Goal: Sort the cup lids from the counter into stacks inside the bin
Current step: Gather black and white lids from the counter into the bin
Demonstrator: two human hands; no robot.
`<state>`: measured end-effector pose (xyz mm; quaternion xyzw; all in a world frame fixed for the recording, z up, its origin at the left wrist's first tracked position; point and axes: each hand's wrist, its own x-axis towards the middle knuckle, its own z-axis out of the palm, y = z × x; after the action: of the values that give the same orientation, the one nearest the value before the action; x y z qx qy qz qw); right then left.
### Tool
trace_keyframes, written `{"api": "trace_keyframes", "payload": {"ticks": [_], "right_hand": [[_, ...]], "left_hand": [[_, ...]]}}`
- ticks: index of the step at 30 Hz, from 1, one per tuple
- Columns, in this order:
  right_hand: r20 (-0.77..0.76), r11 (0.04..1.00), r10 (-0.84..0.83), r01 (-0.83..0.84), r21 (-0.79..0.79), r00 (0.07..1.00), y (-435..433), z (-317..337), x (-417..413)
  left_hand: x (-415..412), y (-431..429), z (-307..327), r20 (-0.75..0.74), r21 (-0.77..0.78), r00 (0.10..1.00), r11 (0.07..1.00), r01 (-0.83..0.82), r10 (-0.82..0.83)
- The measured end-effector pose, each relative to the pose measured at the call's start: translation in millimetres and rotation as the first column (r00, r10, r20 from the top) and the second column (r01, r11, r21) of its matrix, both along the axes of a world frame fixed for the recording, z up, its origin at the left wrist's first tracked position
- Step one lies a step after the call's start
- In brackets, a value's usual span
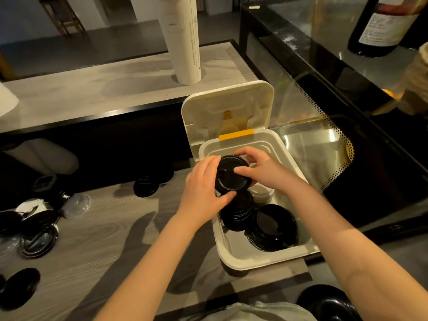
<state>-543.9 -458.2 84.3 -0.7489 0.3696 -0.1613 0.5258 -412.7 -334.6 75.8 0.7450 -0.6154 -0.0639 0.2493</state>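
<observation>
black lids [39, 238] lie scattered on the grey wood-grain counter [111, 228].

Both hands: left hand [203, 189], right hand [261, 169] hold black lid [229, 179] over bin [266, 262].

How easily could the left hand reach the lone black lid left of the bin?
Probably not yet: the left hand grips a black lid over the bin. Only bare counter separates it from the lone lid, so once freed, the way looks open.

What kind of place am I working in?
Likely a cafe or drinks bar: a tall sleeve of cups stands on the ledge, black cup lids lie on the counter, and a glass display case sits alongside.
</observation>
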Motion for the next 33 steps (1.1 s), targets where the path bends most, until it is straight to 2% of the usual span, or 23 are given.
{"api": "trace_keyframes", "payload": {"ticks": [3, 6, 11, 15, 19, 23, 25, 29, 33], "right_hand": [[-0.125, 0.999, -0.033, 0.028, -0.04, 0.992, -4, -18, -4], [-0.258, 0.995, 0.036, -0.059, -0.082, 0.966, 1, -36, -3], [-0.608, 0.933, -0.065, -0.167, -0.318, 0.792, 10, -54, -2], [-0.564, 0.93, -0.113, -0.113, -0.35, 0.818, 8, -47, -2], [-0.423, 0.891, -0.14, -0.072, -0.448, 0.895, 12, -27, 11], [-0.224, 0.836, -0.035, -0.095, -0.541, 0.974, 36, -3, 47], [-0.186, 0.81, 0.037, -0.138, -0.569, 0.982, 49, 4, 72], [-0.272, 0.793, 0.149, -0.279, -0.541, 0.951, 68, -3, 127], [-0.485, 0.819, 0.185, -0.407, -0.405, 0.855, 78, -46, 175]], "left_hand": [[12, 9, -9, -0.014, 0.103, 0.999, 0.994, -0.039, 0.041], [24, 19, -17, -0.032, 0.234, 0.999, 0.971, -0.035, 0.044], [26, 24, -21, -0.023, 0.281, 1.0, 0.96, 0.004, 0.002], [31, 24, -26, -0.026, 0.258, 1.0, 0.966, 0.022, -0.016], [46, 27, -29, -0.039, 0.223, 0.999, 0.975, 0.005, 0.004], [78, 38, -36, -0.014, 0.249, 0.997, 0.966, -0.065, 0.071], [97, 48, -40, 0.019, 0.283, 0.993, 0.952, -0.114, 0.114], [138, 74, -51, -0.04, 0.367, 0.977, 0.912, -0.182, 0.211], [180, 95, -72, -0.089, 0.471, 0.96, 0.86, -0.195, 0.266]]}}
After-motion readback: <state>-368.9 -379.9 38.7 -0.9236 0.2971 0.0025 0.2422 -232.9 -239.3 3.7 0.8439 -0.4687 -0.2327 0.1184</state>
